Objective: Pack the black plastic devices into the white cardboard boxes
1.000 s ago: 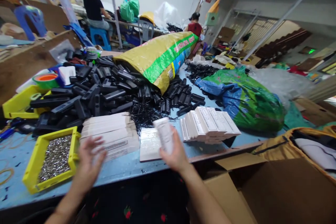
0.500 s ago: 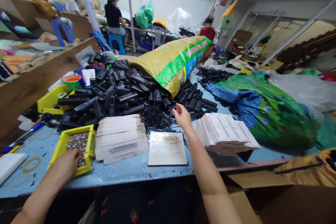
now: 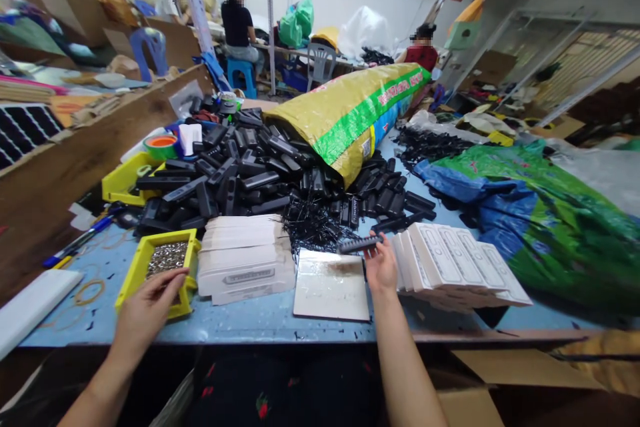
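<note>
My right hand grips a slim black plastic casing with a row of notches along it, raised over the far right corner of a white board. Over the near right rim of a yellow bin, my left hand has thumb and fingers pinched together; whatever they hold is too small to make out. Small shiny metal parts fill that bin. A stack of flat white boxes stands between the bin and the board. Beyond the board lies a tangle of thin black pieces.
A heap of black casings spreads from a yellow-green woven sack. Printed white boxes stand right of my right hand. Farther right lies a green-blue plastic bag. Pens lie at left. Other people sit at the back.
My right hand has come back from the heap and now holds a black casing over the board. My left hand has lifted out of the metal parts to the bin's rim. The view has shifted left.
</note>
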A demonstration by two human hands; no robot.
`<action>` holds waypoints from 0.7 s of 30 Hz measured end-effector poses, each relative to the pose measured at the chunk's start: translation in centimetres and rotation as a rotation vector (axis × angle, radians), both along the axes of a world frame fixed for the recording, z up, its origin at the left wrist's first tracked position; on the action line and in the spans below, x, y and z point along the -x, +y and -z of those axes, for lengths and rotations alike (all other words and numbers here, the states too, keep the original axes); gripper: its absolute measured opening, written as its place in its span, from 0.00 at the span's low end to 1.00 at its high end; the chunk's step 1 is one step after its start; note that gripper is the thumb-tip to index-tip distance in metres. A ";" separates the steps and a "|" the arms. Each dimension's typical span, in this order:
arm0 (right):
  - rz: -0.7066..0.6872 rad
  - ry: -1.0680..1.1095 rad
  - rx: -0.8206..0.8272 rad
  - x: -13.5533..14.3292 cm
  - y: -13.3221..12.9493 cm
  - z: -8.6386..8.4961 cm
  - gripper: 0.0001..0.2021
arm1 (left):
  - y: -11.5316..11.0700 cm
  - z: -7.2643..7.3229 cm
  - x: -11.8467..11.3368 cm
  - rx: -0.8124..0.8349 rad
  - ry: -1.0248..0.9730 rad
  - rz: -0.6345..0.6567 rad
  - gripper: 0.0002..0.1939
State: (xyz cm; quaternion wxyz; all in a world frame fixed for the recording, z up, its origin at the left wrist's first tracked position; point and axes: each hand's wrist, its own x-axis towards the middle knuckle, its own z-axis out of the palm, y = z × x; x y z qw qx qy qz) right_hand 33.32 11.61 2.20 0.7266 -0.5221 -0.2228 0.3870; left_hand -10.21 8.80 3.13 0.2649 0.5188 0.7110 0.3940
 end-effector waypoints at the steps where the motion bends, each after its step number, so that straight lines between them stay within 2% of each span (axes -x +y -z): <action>1: -0.043 0.106 -0.026 0.7 -1.4 -0.1 0.25 | -0.5 -0.1 -2.1 0.056 -0.220 -0.011 0.23; 3: -0.074 0.117 -0.071 2.9 -3.7 -0.3 0.22 | -1.5 -0.2 -6.8 0.163 -0.617 0.069 0.24; 5: -0.068 -0.127 -0.146 5.6 -5.2 -0.2 0.20 | -2.4 0.0 -11.2 0.258 -0.834 0.148 0.23; 7: -0.234 -0.436 -0.208 7.9 -6.1 0.0 0.15 | -2.9 0.3 -14.2 0.266 -0.911 0.203 0.21; 9: -0.459 -0.590 -0.189 9.4 -6.6 -0.1 0.10 | -3.0 0.6 -15.6 0.197 -0.836 0.274 0.19; 10: -0.510 -0.565 -0.170 9.8 -6.6 -0.4 0.09 | -3.0 0.7 -15.8 0.143 -0.762 0.318 0.17; 11: -0.495 -0.475 -0.167 10.1 -6.7 -0.9 0.10 | -3.0 0.7 -15.8 0.088 -0.683 0.363 0.15; 14: -0.243 -0.034 -0.300 11.1 -6.2 -3.1 0.11 | -3.0 0.5 -15.8 -0.012 -0.539 0.464 0.11; 17: -0.157 0.276 -0.373 12.3 -5.4 -4.8 0.06 | -3.3 0.1 -16.5 0.003 -0.596 0.426 0.11; 19: -0.167 0.388 -0.341 12.9 -4.9 -5.1 0.07 | -3.5 -0.2 -16.9 0.015 -0.664 0.383 0.14; 21: -0.169 0.445 -0.309 13.2 -4.5 -4.8 0.07 | -3.5 -0.5 -17.0 0.020 -0.674 0.397 0.14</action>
